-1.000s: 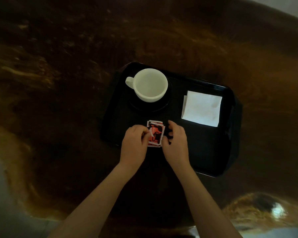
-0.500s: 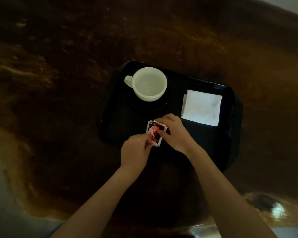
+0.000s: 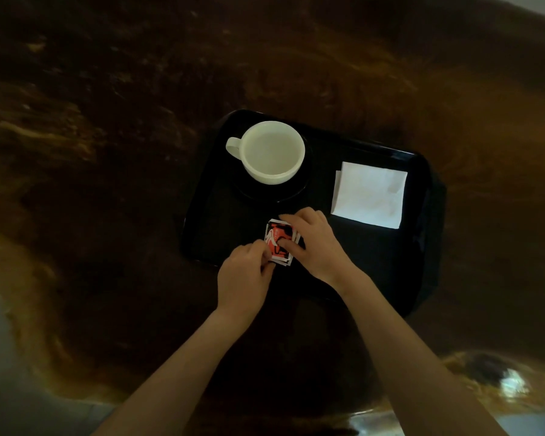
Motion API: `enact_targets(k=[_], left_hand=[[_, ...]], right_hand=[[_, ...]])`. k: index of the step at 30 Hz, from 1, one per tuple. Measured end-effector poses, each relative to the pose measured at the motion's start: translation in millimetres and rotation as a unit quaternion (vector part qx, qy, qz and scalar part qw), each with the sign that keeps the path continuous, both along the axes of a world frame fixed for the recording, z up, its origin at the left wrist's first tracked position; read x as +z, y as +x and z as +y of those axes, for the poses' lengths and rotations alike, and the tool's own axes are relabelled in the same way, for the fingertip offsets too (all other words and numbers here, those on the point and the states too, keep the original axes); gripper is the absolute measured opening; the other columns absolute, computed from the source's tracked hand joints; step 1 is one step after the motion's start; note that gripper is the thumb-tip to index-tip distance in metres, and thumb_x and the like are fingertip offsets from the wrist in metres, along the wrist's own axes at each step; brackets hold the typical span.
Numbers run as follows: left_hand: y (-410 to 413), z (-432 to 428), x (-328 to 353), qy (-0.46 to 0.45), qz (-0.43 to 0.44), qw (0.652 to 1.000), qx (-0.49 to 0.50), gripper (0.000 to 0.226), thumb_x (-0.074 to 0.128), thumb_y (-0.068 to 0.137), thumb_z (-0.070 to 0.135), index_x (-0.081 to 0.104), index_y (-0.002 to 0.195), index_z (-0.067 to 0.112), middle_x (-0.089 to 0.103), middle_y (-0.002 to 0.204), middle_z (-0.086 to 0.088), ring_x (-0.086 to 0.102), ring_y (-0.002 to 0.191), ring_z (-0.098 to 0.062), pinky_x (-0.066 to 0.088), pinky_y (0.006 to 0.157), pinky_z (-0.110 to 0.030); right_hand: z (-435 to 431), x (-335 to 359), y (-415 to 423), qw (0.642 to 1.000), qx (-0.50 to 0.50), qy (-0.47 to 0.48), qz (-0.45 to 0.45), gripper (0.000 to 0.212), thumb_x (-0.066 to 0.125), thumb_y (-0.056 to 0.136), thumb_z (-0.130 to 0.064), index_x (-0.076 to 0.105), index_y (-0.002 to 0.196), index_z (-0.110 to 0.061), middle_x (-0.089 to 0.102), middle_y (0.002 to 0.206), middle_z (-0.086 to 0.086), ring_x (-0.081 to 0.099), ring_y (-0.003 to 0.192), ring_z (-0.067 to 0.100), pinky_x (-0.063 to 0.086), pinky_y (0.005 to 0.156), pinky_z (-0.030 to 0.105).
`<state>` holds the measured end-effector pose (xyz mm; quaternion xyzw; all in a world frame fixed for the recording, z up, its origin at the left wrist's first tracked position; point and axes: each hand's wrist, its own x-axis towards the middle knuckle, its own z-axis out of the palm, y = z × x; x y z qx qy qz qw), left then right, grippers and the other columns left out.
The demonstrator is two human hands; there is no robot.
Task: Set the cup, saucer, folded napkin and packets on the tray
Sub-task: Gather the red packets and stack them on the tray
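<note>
A black tray (image 3: 390, 269) lies on the dark wooden table. A white cup (image 3: 272, 152) stands on a black saucer (image 3: 274, 193) at the tray's far left. A folded white napkin (image 3: 370, 195) lies flat at the far right. A small stack of red, black and white packets (image 3: 277, 240) rests near the tray's front left edge. My left hand (image 3: 244, 280) pinches the stack's near left corner. My right hand (image 3: 315, 243) covers its right side, with the thumb on top and fingers curled over the far edge.
The table (image 3: 107, 152) is glossy dark brown wood with strong grain around the tray. A bright reflection (image 3: 513, 382) shows on its near right edge. A pale floor strip (image 3: 0, 372) is visible at the lower left.
My right hand has swung from the stack's right side to reach over its far edge. My left hand has slid slightly down and left on the packets. The stack has turned a little.
</note>
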<state>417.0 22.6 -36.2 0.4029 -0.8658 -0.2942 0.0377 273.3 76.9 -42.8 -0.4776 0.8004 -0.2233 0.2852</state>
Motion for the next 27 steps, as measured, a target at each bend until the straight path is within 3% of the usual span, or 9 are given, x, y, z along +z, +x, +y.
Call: enact_targets(k=[4, 9, 13, 22, 27], left_hand=[[5, -3, 8, 0.022, 0.009, 1.000, 0.005, 0.010, 0.065, 0.082, 0.019, 0.059, 0.090, 0.022, 0.062, 0.084, 0.007, 0.054, 0.077, -0.004, 0.045, 0.069, -0.020], [-1, -34, 15, 0.050, 0.027, 0.994, 0.093, 0.021, 0.062, 0.085, 0.017, 0.061, 0.107, 0.017, 0.064, 0.090, 0.003, 0.056, 0.078, -0.006, 0.044, 0.074, -0.021], [-22, -45, 4, 0.078, -0.026, 0.995, 0.056, 0.025, 0.056, 0.088, 0.014, 0.064, 0.111, 0.016, 0.069, 0.101, -0.004, 0.057, 0.080, -0.009, 0.043, 0.073, -0.023], [-27, -39, 1, 0.088, 0.006, 0.995, 0.043, 0.025, 0.049, 0.088, 0.005, 0.067, 0.105, 0.011, 0.068, 0.096, -0.007, 0.060, 0.080, -0.013, 0.044, 0.070, -0.024], [-29, -36, 1, 0.119, 0.022, 0.991, 0.055, 0.023, 0.049, 0.089, 0.005, 0.066, 0.102, 0.012, 0.068, 0.093, -0.007, 0.064, 0.080, -0.015, 0.055, 0.075, -0.032]], right_hand=[[7, 5, 3, 0.994, -0.086, -0.032, -0.055, 0.050, 0.055, 0.091, -0.022, 0.040, 0.138, -0.020, 0.042, 0.133, 0.002, 0.040, 0.121, 0.013, 0.037, 0.102, 0.024], [20, 11, 16, 0.963, -0.248, -0.036, -0.094, 0.036, 0.053, 0.090, -0.006, 0.052, 0.125, -0.010, 0.057, 0.113, 0.006, 0.052, 0.091, 0.004, 0.047, 0.079, 0.015], [12, 9, 27, 0.952, -0.268, -0.013, -0.145, 0.034, 0.056, 0.088, -0.007, 0.054, 0.122, -0.011, 0.057, 0.113, 0.003, 0.051, 0.087, 0.002, 0.040, 0.065, 0.008], [9, 6, 40, 0.945, -0.295, -0.027, -0.137, 0.036, 0.054, 0.089, -0.004, 0.052, 0.124, -0.013, 0.055, 0.118, 0.004, 0.054, 0.095, 0.005, 0.042, 0.069, 0.008], [11, 9, 44, 0.940, -0.305, -0.041, -0.146, 0.034, 0.054, 0.089, -0.005, 0.053, 0.122, -0.012, 0.052, 0.117, 0.002, 0.052, 0.080, 0.000, 0.042, 0.061, 0.006]])
